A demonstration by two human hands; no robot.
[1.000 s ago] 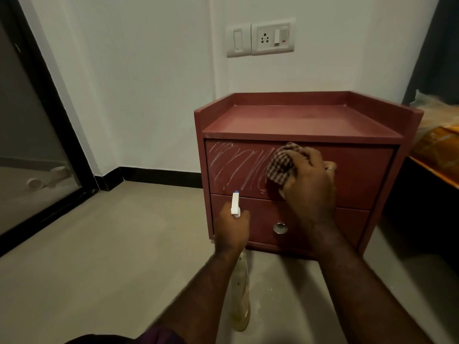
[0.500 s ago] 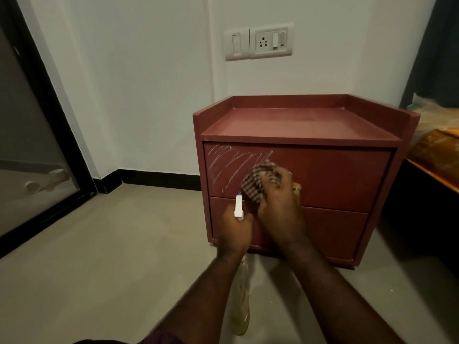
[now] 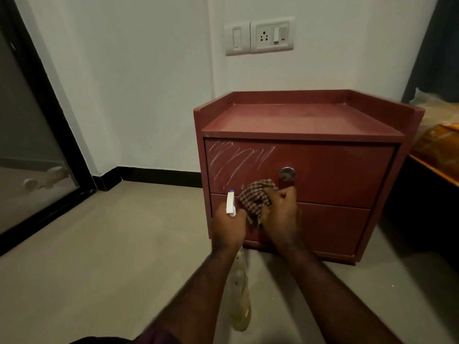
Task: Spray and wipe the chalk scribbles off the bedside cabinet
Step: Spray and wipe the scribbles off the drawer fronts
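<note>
Right hand [image 3: 280, 214] bunches the cloth [image 3: 255, 197] low on the cabinet [image 3: 323, 170]; left hand [image 3: 228, 227] grips the spray bottle [image 3: 239, 294]. Chalk scribbles [image 3: 238, 160] remain on the top drawer's left — right side looks clean.

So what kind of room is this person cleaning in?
Most likely a bedroom: a red two-drawer bedside cabinet stands under a wall socket plate, and what looks like orange bedding lies just beside it.

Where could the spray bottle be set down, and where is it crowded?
Free: the cabinet top inside its rim, and the floor between it and the glass door. Crowded: the drawer fronts, where left hand, spray bottle, cloth and right hand bunch.
</note>
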